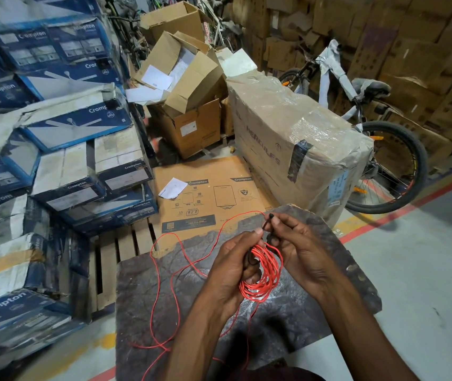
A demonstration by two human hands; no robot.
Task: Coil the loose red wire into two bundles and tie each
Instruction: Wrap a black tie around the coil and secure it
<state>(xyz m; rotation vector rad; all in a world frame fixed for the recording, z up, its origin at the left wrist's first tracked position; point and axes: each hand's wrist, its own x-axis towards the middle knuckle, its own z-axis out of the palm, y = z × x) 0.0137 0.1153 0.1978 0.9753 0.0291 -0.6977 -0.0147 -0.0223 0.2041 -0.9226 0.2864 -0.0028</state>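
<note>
A dark, mottled stone slab (142,298) with chipped, uneven edges serves as the work surface. Loose loops of thin red wire (164,348) lie sprawled across its left half and trail off its near edge. The slab's far edge overlaps a flat brown cardboard box (219,171) printed with appliance drawings, and a loop of the wire reaches onto this box. A creased white paper sheet (173,188) lies on the box's far left corner. Left of the slab is a slatted wooden pallet (125,243). All stand on a grey concrete floor (425,270) painted with a red line (411,204).
</note>
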